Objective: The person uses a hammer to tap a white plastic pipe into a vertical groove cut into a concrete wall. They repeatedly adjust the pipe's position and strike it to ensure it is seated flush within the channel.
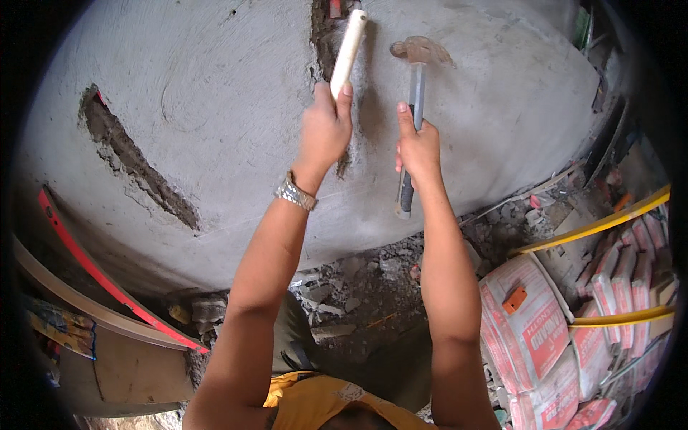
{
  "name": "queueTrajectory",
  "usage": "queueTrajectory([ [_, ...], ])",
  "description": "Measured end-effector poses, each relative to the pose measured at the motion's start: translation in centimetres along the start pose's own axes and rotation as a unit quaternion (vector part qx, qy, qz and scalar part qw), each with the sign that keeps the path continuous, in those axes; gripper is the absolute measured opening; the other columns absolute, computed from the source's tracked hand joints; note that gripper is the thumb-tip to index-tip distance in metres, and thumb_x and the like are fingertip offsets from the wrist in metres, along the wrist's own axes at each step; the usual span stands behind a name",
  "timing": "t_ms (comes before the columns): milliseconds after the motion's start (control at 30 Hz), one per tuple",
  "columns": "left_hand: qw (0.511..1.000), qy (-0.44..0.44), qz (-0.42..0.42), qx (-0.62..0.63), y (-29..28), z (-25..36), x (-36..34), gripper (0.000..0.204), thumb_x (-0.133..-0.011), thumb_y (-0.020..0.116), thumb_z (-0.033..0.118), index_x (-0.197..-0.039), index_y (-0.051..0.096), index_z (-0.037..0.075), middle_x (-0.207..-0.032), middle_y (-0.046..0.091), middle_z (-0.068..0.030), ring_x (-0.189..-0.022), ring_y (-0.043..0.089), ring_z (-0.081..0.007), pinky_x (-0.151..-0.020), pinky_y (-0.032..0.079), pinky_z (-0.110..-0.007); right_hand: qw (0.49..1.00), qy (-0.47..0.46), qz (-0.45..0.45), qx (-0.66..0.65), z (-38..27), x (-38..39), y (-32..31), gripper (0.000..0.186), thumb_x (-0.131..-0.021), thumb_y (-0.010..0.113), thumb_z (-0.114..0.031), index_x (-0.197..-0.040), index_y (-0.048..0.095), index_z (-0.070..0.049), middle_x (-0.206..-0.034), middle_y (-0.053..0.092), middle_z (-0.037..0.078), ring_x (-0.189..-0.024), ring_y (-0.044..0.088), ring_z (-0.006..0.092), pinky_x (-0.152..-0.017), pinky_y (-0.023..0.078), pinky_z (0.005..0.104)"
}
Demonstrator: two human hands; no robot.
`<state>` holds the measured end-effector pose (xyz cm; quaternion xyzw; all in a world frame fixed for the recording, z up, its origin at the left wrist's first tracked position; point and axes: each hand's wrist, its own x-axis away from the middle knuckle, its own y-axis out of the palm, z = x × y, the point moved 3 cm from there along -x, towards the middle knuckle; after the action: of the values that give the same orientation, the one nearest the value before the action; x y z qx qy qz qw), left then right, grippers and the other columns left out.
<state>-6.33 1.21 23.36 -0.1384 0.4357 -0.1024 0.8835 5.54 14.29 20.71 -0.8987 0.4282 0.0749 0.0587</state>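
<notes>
Left grip (pixel 326 132) clasps a white bar (pixel 349 54), right grip (pixel 421 149) a hammer (pixel 417 82); red level (pixel 100 276) at eight o'clock, rubble (pixel 351 279) at six, stacked bags (pixel 527 315) at four.

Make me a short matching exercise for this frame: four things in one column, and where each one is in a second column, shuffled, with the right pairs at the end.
Things
1. Hammer
2. Silver wristband
3. White bar
4. Long red bar

Places
A. Gripped in the left hand
B. At the lower left of the view
C. Gripped in the right hand
D. Around the left wrist

Right pairs: 1-C, 2-D, 3-A, 4-B
</notes>
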Motion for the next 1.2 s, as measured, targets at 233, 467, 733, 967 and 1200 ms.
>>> queueTrajectory([
  [233, 0.999, 0.011, -0.005, -0.043, 1.0, -2.4, -2.5, 0.042, -0.109, 0.047, 0.041, -0.097, 0.048, 0.001, -0.071, 0.064, -0.0291, -0.068, 0.064, -0.0524, -0.058, 0.049, -0.058, 1.0, 0.011, -0.001, 0.016, 0.2, -0.3, 0.2, 0.054, -0.102, 0.059, -0.056, -0.08, 0.053, -0.007, -0.053, 0.045, 0.0, -0.038, 0.044, 0.0127, -0.037, 0.039, 0.0317],
  [467, 0.999, 0.006, -0.006, -0.037, 0.9, -2.4, -2.5, 0.042, -0.109, 0.048, 0.042, -0.099, 0.047, 0.001, -0.073, 0.065, -0.0296, -0.07, 0.064, -0.0528, -0.06, 0.049, -0.059, 0.998, 0.008, 0.019, 0.051, 0.0, -0.2, -0.2, 0.054, -0.102, 0.06, -0.055, -0.079, 0.052, -0.007, -0.052, 0.044, 0.0, -0.038, 0.044, 0.013, -0.037, 0.039, 0.0321],
  [733, 0.99, -0.019, 0.01, -0.136, 0.6, -1.7, -2.4, 0.044, -0.109, 0.045, 0.044, -0.098, 0.049, 0.001, -0.071, 0.066, -0.0286, -0.067, 0.065, -0.0516, -0.058, 0.051, -0.059, 0.999, -0.027, 0.021, -0.017, -0.5, 0.9, 0.6, 0.053, -0.104, 0.058, -0.052, -0.078, 0.05, -0.006, -0.055, 0.043, 0.0, -0.039, 0.042, 0.0115, -0.036, 0.037, 0.0306],
  [967, 0.991, -0.052, 0.011, -0.121, 1.6, -1.1, -2.2, 0.044, -0.109, 0.044, 0.043, -0.098, 0.049, 0.001, -0.072, 0.066, -0.0303, -0.068, 0.065, -0.0533, -0.058, 0.051, -0.061, 0.934, -0.25, 0.073, -0.244, -2.3, 0.4, 4.6, 0.051, -0.105, 0.059, -0.047, -0.075, 0.05, -0.007, -0.055, 0.046, -0.001, -0.042, 0.044, 0.0093, -0.037, 0.036, 0.0293],
  [1200, 0.992, -0.066, 0.015, -0.108, 1.6, -2.1, -2.2, 0.044, -0.11, 0.044, 0.043, -0.1, 0.047, 0.0, -0.071, 0.066, -0.0302, -0.067, 0.065, -0.0531, -0.057, 0.051, -0.061, 0.985, -0.107, 0.016, -0.137, -2.5, -0.3, 5.3, 0.047, -0.106, 0.06, -0.041, -0.079, 0.057, -0.003, -0.057, 0.049, 0.0, -0.046, 0.046, 0.0109, -0.043, 0.037, 0.0299],
])
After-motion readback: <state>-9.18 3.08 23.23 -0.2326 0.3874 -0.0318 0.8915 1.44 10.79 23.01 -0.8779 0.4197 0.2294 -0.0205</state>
